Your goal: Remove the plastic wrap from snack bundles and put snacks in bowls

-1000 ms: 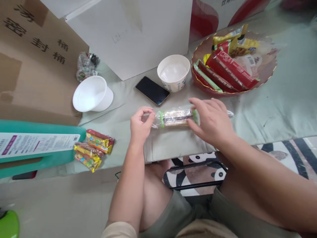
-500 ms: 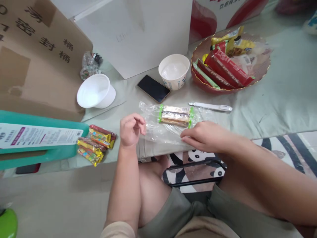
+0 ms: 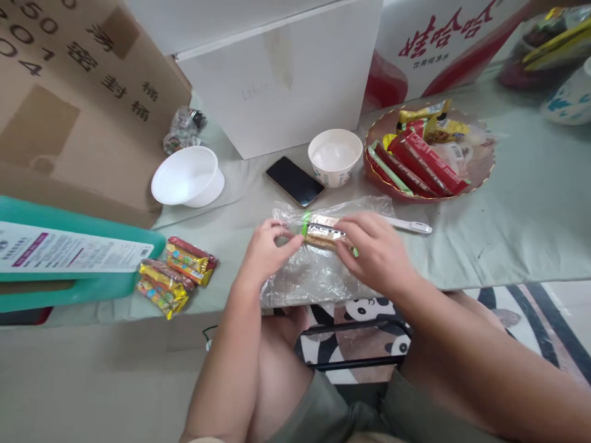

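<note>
A small stack of snack packets [image 3: 323,234] with gold and silver wrapping and green ends lies on a crinkled sheet of clear plastic film [image 3: 295,277] near the table's front edge. My right hand [image 3: 376,252] is closed over the right end of the packets, thumb on the near side and fingers on top. At the left end, my left hand [image 3: 268,252] has its thumb reaching the green edge, its fingers curved but apart from the thumb, over the film. Behind my right hand lies a white utility knife [image 3: 410,225], partly hidden.
A phone [image 3: 295,181], a paper bowl [image 3: 335,157] and a white plastic bowl [image 3: 189,177] stand behind the film. A gold-rimmed basket [image 3: 484,175] holds wrapped snacks. More snack packets [image 3: 178,274] lie left, beside a teal container [image 3: 92,224]. Boxes stand at the back.
My left hand has come down from above the film to the packets' left end. My right hand has moved from the film's near edge onto the packets. The camera view has shifted.
</note>
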A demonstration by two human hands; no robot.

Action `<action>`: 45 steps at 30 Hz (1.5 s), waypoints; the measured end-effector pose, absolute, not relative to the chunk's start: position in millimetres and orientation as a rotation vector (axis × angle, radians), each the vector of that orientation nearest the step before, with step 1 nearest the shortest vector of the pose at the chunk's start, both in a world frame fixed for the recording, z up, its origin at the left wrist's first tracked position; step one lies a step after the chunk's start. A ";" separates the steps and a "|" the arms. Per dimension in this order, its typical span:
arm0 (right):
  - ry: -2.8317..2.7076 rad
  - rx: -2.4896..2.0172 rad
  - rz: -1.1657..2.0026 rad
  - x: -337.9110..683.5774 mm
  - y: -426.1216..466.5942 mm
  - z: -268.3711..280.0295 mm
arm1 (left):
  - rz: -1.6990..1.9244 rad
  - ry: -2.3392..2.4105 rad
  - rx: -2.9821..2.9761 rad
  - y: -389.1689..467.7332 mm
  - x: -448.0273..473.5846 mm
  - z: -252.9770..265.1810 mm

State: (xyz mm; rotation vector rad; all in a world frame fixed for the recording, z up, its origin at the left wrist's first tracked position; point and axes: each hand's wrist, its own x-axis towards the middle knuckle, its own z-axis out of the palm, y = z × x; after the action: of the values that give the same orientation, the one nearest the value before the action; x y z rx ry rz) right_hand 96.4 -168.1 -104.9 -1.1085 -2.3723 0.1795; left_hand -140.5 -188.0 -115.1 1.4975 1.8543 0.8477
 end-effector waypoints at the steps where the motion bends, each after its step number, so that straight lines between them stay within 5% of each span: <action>1: -2.410 -1.061 0.242 92.4 -169.5 -104.7 | 0.829 1.821 1.518 -188.5 -135.6 -114.1; 10: -2.542 -1.321 0.576 79.7 -153.1 -97.8 | 1.300 1.135 0.654 -187.8 -113.6 -91.2; 20: -1.891 -1.171 1.174 122.8 -137.4 -95.4 | 1.457 1.249 0.239 -162.6 -120.2 -98.3; 23: -1.732 -1.094 1.027 151.3 -135.5 -79.4 | 1.509 1.258 0.166 -154.3 -115.7 -98.1; 28: -1.644 -1.421 0.230 206.6 -86.2 -43.8 | 1.481 1.195 0.285 -143.6 -104.4 -97.2; 31: -1.770 -1.547 0.014 213.0 -62.9 -40.4 | 1.428 1.133 0.435 -142.8 -98.6 -95.1; 39: -1.911 -1.146 0.353 140.3 -157.3 -90.0 | 1.432 1.114 0.567 -159.2 -112.4 -92.9; 45: -2.525 -0.636 0.653 104.1 -201.2 -106.0 | 1.408 1.293 0.319 -172.3 -142.6 -96.1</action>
State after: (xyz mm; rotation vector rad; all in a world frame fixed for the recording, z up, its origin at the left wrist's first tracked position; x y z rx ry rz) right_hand 104.1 -201.2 -106.0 -0.6359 -2.5255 0.6531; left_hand -142.6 -172.3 -96.1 0.3188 1.2926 1.4077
